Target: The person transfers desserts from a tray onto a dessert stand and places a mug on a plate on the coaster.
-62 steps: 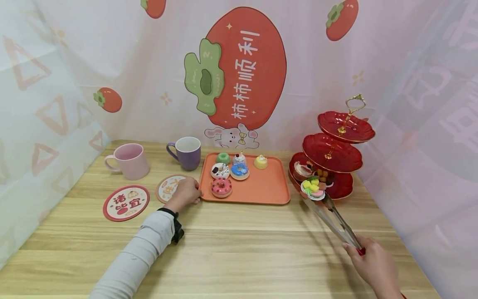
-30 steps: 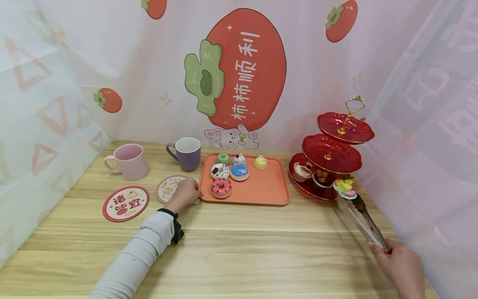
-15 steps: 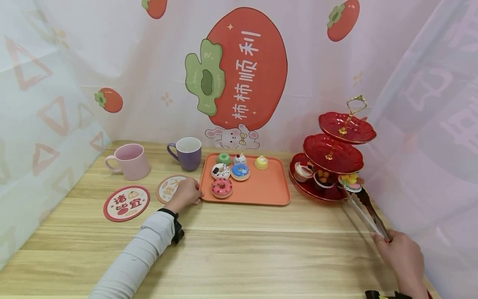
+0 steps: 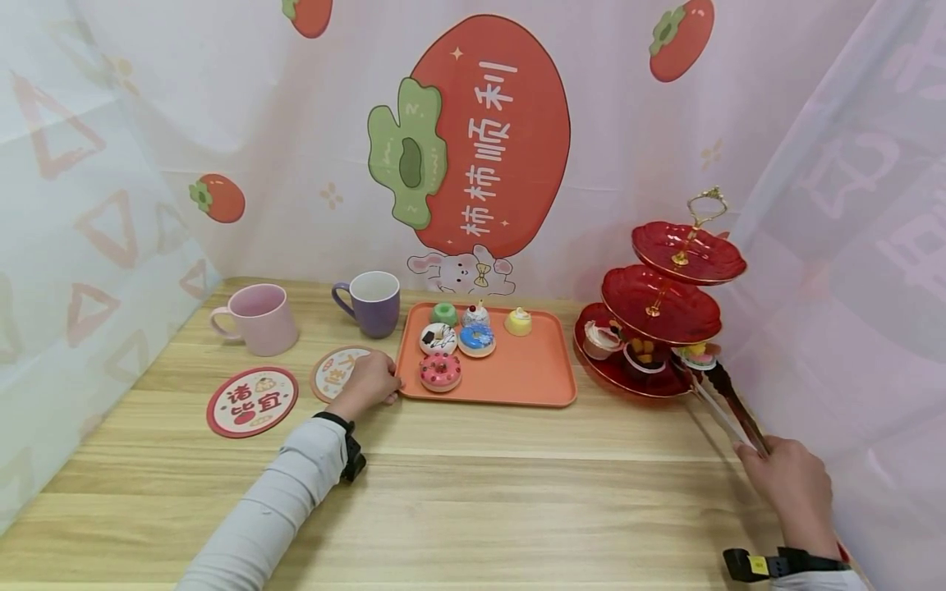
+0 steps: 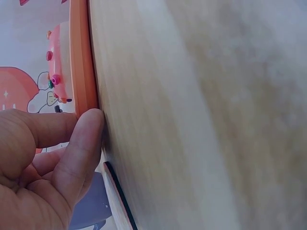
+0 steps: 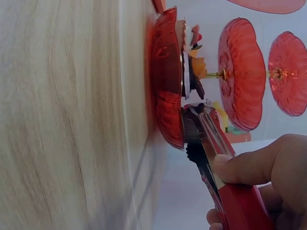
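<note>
My left hand (image 4: 367, 382) pinches the front left corner of the orange tray (image 4: 528, 373) between thumb and finger. Donuts and small cakes sit on the tray, including a pink donut (image 4: 440, 372). On the right, my right hand (image 4: 791, 484) grips metal tongs with red handles (image 6: 242, 203). The tongs' tips reach over the bottom plate (image 6: 168, 81) of a red three-tier stand (image 4: 661, 305), at a fruit-topped cupcake (image 4: 697, 355). In the right wrist view the tongs hide most of this cupcake. A cream cupcake (image 4: 602, 338) and a dark cupcake (image 4: 645, 356) stand left of it.
A pink mug (image 4: 262, 324) and a purple mug (image 4: 374, 308) stand at the back left. Two round coasters lie before them, one red-rimmed (image 4: 253, 402) and one tan (image 4: 332, 373) partly behind my left hand. Printed cloth surrounds the table at back and sides.
The tongs have carried the fruit-topped cupcake right, from in front of the stand, then back onto the right end of its bottom plate. My left hand stays at the tray corner.
</note>
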Demonstrator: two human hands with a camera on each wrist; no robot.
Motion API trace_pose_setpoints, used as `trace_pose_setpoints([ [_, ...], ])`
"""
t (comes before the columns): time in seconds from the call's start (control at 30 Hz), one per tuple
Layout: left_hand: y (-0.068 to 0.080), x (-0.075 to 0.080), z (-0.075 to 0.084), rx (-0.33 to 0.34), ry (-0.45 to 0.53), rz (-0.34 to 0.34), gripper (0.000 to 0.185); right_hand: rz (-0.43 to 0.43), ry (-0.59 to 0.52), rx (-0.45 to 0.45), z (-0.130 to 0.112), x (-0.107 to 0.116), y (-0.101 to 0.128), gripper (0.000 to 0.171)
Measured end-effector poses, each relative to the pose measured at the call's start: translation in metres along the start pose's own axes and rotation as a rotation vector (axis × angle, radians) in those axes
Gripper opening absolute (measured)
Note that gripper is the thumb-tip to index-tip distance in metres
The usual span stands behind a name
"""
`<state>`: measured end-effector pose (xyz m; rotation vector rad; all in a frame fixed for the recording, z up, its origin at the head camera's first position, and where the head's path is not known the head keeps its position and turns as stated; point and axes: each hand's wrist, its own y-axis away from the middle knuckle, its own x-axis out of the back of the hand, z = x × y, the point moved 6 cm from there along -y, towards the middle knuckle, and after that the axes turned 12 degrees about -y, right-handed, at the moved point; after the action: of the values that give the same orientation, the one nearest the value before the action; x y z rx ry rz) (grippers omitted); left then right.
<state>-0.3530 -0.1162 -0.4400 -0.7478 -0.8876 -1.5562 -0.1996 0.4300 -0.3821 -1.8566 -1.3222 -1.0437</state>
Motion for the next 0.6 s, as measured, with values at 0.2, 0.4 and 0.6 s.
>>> trace_pose_setpoints([
  [0.2,0.001,0.001,0.002,-0.019,-0.016,0.005,0.026,0.008,-0.008,0.015,-0.005,-0.002,-0.009,0.053],
  [0.4,0.003,0.002,0.002,-0.006,-0.013,0.001,0.025,0.027,-0.046,0.032,-0.009,-0.001,-0.018,0.046],
  [0.6,0.002,0.001,0.001,-0.003,-0.025,0.007,0.025,0.039,-0.069,0.054,-0.012,-0.002,-0.027,0.040],
])
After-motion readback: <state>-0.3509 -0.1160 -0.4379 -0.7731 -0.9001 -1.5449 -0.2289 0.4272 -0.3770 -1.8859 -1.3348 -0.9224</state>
